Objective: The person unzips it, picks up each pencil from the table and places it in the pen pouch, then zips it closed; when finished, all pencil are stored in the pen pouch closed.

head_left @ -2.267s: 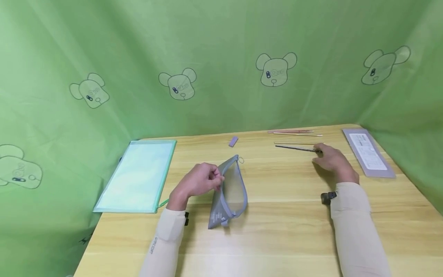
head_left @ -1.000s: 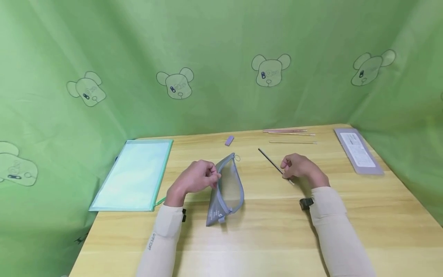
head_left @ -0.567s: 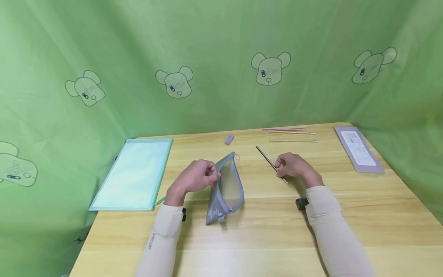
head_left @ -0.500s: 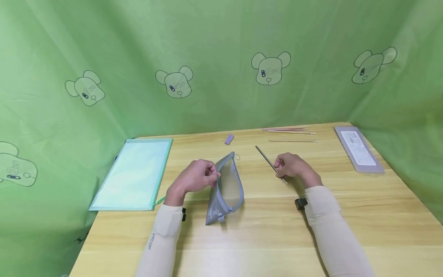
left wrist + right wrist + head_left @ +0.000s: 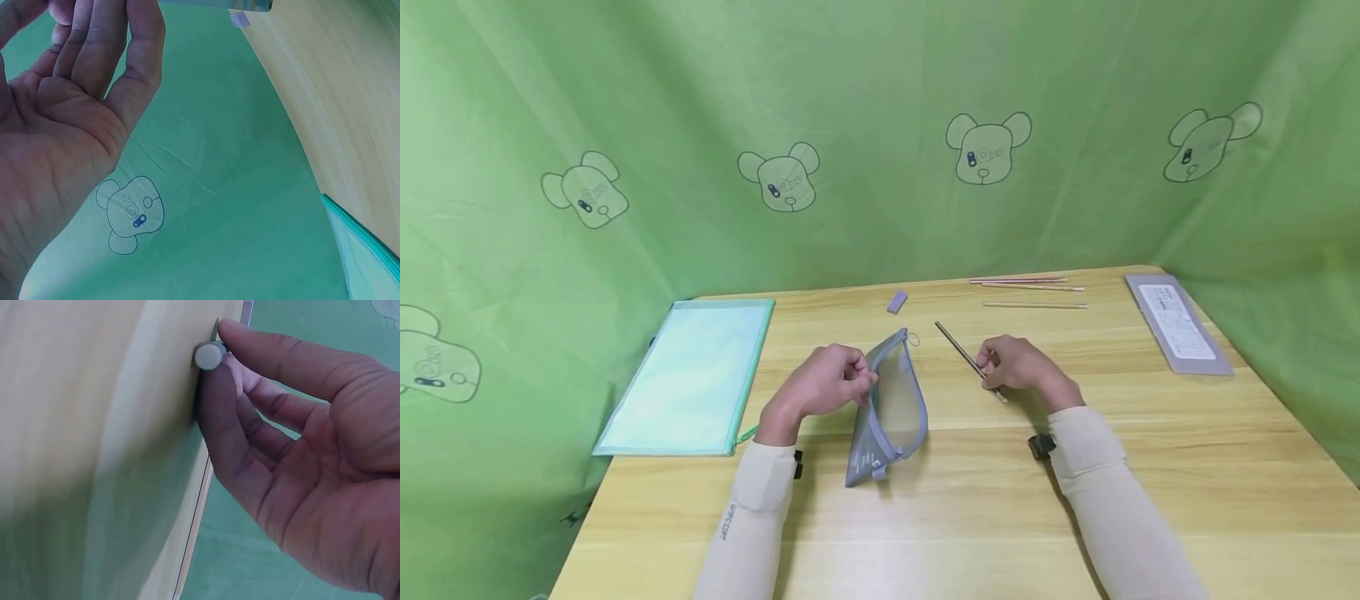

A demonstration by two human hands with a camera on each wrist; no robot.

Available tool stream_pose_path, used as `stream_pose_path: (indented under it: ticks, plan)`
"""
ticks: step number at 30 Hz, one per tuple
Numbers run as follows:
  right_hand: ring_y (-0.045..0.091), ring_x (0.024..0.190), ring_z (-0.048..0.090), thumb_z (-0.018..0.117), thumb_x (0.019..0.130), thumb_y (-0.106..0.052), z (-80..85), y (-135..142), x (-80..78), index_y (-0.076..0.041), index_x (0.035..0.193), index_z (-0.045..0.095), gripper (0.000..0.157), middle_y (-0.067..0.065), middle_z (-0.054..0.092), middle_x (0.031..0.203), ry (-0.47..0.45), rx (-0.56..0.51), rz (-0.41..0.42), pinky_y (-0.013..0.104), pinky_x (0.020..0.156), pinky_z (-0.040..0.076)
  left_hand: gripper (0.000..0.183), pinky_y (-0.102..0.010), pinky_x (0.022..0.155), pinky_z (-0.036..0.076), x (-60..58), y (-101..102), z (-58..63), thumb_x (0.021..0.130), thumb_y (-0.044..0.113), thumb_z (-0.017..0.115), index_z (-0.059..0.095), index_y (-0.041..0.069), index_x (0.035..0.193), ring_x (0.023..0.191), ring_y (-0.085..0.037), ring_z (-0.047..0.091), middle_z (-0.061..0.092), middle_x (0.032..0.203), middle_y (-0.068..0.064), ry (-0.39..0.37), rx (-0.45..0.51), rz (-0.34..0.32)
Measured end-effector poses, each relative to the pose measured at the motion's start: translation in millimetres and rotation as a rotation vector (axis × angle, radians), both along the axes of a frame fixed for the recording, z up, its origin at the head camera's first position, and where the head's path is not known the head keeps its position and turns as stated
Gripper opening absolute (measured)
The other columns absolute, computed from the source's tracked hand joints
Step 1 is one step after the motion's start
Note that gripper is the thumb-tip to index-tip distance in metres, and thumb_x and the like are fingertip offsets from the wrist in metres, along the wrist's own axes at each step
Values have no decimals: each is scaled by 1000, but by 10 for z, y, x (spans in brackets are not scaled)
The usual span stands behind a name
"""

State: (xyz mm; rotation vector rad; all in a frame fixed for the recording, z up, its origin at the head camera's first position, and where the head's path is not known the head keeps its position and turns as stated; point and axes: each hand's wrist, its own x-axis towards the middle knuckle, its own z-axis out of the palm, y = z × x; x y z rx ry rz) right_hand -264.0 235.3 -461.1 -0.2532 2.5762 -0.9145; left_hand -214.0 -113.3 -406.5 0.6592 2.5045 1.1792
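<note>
A grey-blue mesh zipper pouch (image 5: 901, 400) stands with its mouth gaping near the middle of the table. My left hand (image 5: 829, 382) pinches the pouch's left rim; in the left wrist view its fingertips are cut off at the top. To the right of the pouch, my right hand (image 5: 1018, 367) pinches a dark pencil (image 5: 957, 345) near its eraser end, between thumb and fingers. The pencil slants, its far end toward the upper left. In the right wrist view, the pencil's white eraser (image 5: 208, 356) faces the camera.
Several thin pencils (image 5: 1036, 305) lie at the back of the wooden table (image 5: 970, 517). A purple eraser (image 5: 897, 302) is behind the pouch. On the left lies a teal-edged zip folder (image 5: 688, 375); a purple-grey labelled packet (image 5: 1178, 323) lies at the right. Green cloth surrounds the table.
My right hand has picked up the dark pencil from the back of the table and brought it left and nearer, toward the pouch. My left hand keeps its hold on the rim.
</note>
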Motion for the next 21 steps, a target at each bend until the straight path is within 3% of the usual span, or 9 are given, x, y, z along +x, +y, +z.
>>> stream_pose_path:
  ticks: [13, 17, 21]
  plan:
    - [17, 76, 59, 74, 84, 4, -39, -85, 12, 2, 111, 64, 29, 5, 63, 89, 4, -14, 1, 29, 67, 51, 18, -28, 70, 57, 7, -14, 7, 105, 15, 67, 70, 8, 89, 83, -31, 82, 79, 86, -3, 1, -7, 14]
    - [15, 77, 59, 72, 86, 4, 7, -56, 8, 5, 113, 63, 28, 4, 62, 88, -36, -125, 31, 27, 69, 53, 17, -26, 73, 59, 4, -17, 10, 106, 15, 67, 70, 8, 90, 82, -29, 82, 79, 86, -3, 2, -7, 26]
    - [15, 77, 62, 70, 90, 6, 165, -48, 40, 10, 118, 60, 30, 5, 63, 90, -107, -309, 60, 27, 70, 56, 18, -27, 67, 55, 1, -23, 12, 105, 15, 67, 70, 7, 89, 84, -34, 82, 79, 85, -5, 2, 2, 46]
